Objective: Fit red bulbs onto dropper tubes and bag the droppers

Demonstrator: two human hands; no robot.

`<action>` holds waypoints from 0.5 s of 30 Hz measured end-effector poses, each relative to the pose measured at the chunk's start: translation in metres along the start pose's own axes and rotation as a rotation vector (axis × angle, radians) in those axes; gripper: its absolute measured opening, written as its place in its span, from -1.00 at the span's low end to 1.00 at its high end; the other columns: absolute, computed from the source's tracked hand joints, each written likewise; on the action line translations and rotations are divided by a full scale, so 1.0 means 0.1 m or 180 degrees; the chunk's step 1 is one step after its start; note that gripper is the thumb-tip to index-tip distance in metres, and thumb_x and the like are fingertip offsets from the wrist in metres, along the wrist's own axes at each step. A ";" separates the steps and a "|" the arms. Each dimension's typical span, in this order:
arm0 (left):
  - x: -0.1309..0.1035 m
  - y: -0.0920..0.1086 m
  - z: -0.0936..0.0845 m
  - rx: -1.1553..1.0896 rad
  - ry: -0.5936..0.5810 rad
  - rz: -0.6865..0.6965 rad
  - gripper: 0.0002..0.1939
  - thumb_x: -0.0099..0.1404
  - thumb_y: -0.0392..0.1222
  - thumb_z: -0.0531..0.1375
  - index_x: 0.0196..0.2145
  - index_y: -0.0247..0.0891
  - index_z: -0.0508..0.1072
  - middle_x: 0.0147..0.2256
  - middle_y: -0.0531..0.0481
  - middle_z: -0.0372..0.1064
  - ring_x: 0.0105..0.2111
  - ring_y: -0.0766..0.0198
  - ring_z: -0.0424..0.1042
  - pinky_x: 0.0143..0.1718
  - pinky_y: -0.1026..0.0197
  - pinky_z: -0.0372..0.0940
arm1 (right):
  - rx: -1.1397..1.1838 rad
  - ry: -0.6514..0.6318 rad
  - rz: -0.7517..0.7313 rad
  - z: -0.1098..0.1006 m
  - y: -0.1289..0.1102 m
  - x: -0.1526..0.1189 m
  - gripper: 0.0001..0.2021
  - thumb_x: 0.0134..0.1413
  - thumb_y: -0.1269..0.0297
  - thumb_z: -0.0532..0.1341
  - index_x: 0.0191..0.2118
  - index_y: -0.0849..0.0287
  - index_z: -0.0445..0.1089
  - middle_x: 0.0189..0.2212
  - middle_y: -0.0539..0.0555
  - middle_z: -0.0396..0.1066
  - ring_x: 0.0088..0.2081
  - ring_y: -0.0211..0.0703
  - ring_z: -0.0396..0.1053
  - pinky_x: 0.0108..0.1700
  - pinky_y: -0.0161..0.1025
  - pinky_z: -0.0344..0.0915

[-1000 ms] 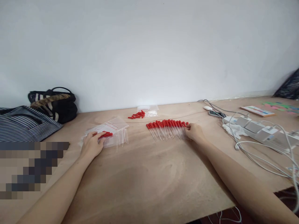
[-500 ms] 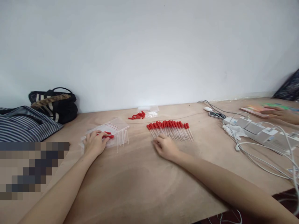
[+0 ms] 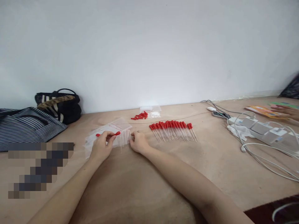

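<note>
Between the thumb and fingers of my left hand (image 3: 102, 146) is a red rubber dropper bulb (image 3: 117, 133), its round end pointing right. Another red bulb (image 3: 97, 135) shows just beyond that hand's knuckles. Under and behind it lie clear zip bags (image 3: 114, 124). Several thin clear dropper tubes (image 3: 123, 140) rest at the bags' right edge. My right hand (image 3: 139, 142) is at these tubes, its fingers curled closed around the end of one; the fingertips are partly hidden. Right of it, assembled droppers (image 3: 173, 129) with red bulbs lie side by side in a row.
Loose red bulbs (image 3: 140, 116) and a clear bag (image 3: 151, 111) lie near the wall. At right are a power strip with white chargers (image 3: 263, 127), cables (image 3: 261, 146) and another person's hand (image 3: 288, 111). A striped bag (image 3: 30, 127) and a black bag (image 3: 60, 105) stand left.
My right hand has moved left from the dropper row to the loose tubes. My left hand has lifted a red bulb and shifted right. The view has turned slightly.
</note>
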State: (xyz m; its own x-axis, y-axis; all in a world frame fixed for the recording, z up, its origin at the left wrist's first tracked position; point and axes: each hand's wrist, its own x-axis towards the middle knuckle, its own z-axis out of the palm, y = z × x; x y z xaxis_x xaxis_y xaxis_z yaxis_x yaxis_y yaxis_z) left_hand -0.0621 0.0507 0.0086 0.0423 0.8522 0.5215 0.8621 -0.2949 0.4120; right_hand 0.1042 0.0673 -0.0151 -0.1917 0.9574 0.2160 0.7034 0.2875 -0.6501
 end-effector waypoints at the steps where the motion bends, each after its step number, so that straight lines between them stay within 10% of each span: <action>1: -0.01 0.04 0.00 -0.0027 -0.0023 0.0034 -0.82 0.18 -0.11 0.01 -0.35 -0.26 0.29 -0.41 -0.01 0.35 -0.44 0.25 0.34 -0.40 0.24 0.23 | -0.0017 -0.0019 0.0023 -0.01 0.02 0.00 -0.73 -0.05 0.34 0.11 -0.16 0.24 0.31 -0.23 0.18 0.34 -0.23 -0.12 0.31 -0.23 -0.24 0.21; 8: -0.12 0.32 0.01 -0.0156 -0.0592 0.1060 -0.75 0.22 -0.18 -0.04 -0.24 -0.25 0.37 -0.36 -0.04 0.28 -0.34 0.24 0.29 -0.29 0.22 0.22 | -0.0180 -0.0042 0.0194 -0.16 0.13 -0.09 -0.75 -0.06 0.46 0.07 -0.19 0.28 0.31 -0.27 0.21 0.39 -0.19 -0.09 0.33 -0.22 -0.25 0.20; 15: -0.26 0.52 -0.01 -0.0399 -0.1481 0.1200 -0.81 0.16 -0.24 0.00 -0.29 -0.24 0.36 -0.44 0.01 0.29 -0.48 0.31 0.27 -0.43 0.27 0.21 | -0.0384 -0.0042 0.0289 -0.33 0.15 -0.31 -0.75 -0.06 0.48 0.07 -0.19 0.34 0.31 -0.27 0.32 0.37 -0.21 0.03 0.34 -0.25 -0.17 0.20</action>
State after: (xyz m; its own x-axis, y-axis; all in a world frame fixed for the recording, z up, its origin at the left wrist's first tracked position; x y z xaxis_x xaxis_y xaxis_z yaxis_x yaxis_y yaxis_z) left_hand -0.0186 0.0124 0.0173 0.5734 0.7702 0.2793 0.6800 -0.6376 0.3621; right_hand 0.1437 0.0412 -0.0075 -0.1318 0.9798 0.1502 0.7952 0.1950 -0.5742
